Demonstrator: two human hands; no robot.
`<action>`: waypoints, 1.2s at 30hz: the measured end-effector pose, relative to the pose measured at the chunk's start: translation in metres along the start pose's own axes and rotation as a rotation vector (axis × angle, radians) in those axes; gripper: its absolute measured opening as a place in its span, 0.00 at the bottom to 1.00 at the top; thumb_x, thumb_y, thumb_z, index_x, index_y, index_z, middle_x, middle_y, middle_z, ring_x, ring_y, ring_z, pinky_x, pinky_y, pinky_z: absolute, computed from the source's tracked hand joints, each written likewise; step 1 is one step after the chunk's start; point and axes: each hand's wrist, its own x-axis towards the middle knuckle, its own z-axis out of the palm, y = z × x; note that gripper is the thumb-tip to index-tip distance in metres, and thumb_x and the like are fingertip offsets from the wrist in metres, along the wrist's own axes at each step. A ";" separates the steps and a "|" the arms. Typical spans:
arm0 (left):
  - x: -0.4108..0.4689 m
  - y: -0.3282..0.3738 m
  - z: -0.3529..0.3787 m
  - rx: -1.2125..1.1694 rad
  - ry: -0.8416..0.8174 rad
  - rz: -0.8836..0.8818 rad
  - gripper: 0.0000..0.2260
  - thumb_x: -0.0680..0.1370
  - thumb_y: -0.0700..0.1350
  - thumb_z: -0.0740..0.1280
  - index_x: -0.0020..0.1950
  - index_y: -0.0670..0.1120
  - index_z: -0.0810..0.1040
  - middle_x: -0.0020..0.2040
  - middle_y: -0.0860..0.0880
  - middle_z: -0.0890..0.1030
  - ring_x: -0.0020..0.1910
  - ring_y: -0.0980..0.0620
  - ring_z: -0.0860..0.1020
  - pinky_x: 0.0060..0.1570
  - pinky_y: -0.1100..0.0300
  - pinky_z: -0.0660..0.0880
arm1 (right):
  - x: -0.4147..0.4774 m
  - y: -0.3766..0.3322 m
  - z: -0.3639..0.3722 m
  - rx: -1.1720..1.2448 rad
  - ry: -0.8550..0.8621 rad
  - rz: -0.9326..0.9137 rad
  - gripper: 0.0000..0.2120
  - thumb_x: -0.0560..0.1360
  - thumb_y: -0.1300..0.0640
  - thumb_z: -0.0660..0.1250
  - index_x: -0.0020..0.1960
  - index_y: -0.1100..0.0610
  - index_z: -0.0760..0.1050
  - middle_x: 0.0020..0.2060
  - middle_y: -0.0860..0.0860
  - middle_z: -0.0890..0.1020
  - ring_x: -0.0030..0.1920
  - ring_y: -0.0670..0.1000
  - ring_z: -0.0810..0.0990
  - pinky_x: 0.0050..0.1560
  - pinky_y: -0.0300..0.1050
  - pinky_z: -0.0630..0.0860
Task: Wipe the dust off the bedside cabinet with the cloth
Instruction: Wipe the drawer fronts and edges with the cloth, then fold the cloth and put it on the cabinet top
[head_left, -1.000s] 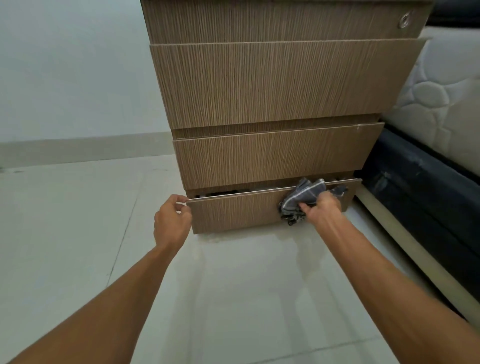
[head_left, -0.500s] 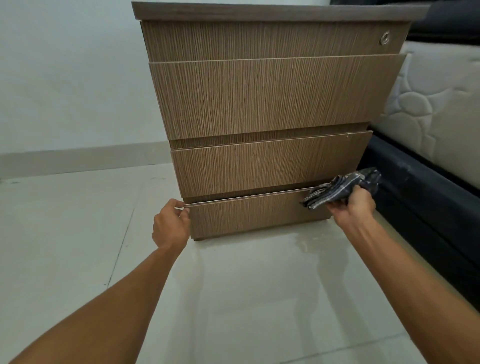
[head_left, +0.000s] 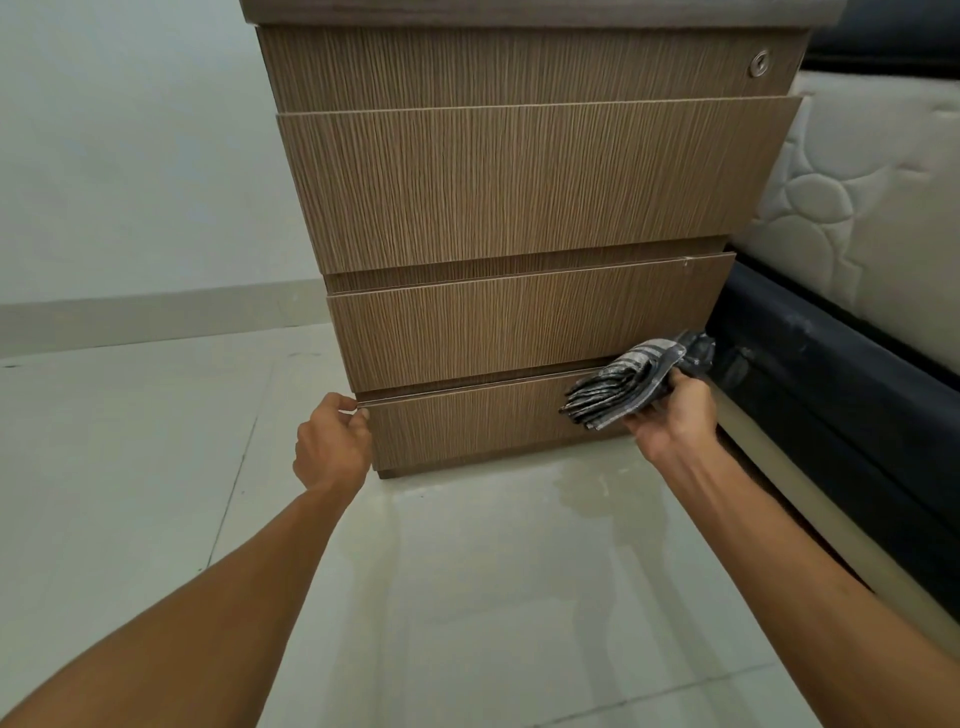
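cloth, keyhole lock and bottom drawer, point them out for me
cloth (head_left: 621, 387), head view, on its striped folded middle
keyhole lock (head_left: 759, 64), head view, on its round metal face
bottom drawer (head_left: 467, 426), head view, on its front panel

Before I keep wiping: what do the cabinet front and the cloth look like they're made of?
Bedside cabinet: looks like board with a matte wood-grain laminate; the fine vertical streaks are too even for solid timber, though I can't be sure. Cloth, bunched in the right hand: soft woven fabric, grey with lighter stripes, folding limply. The lock looks like shiny metal.

cabinet (head_left: 519, 182): showing matt, fine-grained wood veneer
cloth (head_left: 623, 387): looking soft, woven, striped
floor (head_left: 493, 597): shining as glossy tile
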 end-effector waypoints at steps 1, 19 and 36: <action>0.000 0.000 0.000 0.000 -0.002 -0.004 0.08 0.80 0.45 0.65 0.57 0.45 0.77 0.51 0.44 0.84 0.49 0.42 0.80 0.45 0.52 0.73 | -0.001 0.000 0.000 0.000 -0.005 0.001 0.16 0.80 0.58 0.58 0.65 0.60 0.76 0.58 0.58 0.82 0.55 0.58 0.82 0.47 0.56 0.82; -0.027 0.030 -0.001 -0.087 -0.001 0.040 0.04 0.80 0.43 0.62 0.52 0.46 0.74 0.49 0.48 0.79 0.46 0.47 0.77 0.44 0.52 0.74 | -0.048 0.013 0.012 0.138 -0.318 0.273 0.26 0.79 0.51 0.49 0.67 0.64 0.75 0.60 0.66 0.79 0.62 0.67 0.77 0.63 0.66 0.71; -0.028 0.044 -0.024 -0.689 -1.037 -0.338 0.20 0.76 0.52 0.69 0.64 0.43 0.77 0.53 0.46 0.85 0.54 0.46 0.81 0.48 0.51 0.78 | -0.080 0.031 0.043 -0.551 -0.414 0.327 0.13 0.72 0.66 0.55 0.46 0.65 0.77 0.38 0.59 0.85 0.35 0.56 0.85 0.43 0.50 0.80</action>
